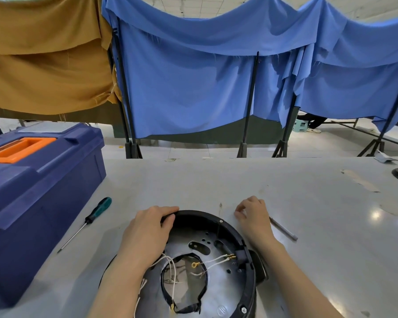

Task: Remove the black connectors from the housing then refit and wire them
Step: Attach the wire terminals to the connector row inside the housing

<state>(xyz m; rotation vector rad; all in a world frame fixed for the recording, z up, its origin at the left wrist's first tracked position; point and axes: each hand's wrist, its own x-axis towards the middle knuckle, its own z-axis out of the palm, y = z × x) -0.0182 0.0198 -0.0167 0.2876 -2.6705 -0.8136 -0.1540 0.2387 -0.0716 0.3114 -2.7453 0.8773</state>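
We grip round black plastic housing (205,215), left fingers (167,212) | right fingers (239,213) curled, hold unclear | leaning may tug thin white wires (216,260) nearby

Your blue toolbox (39,180) with its orange handle (21,146) sits on the grey table (216,180). Just right of the toolbox, a green-handled screwdriver (87,222) lies flat, tip toward you. Well right of the toolbox lies a thin grey rod (283,228). Behind the toolbox hang a brown cloth (44,65) and, further right, a blue cloth (193,76).
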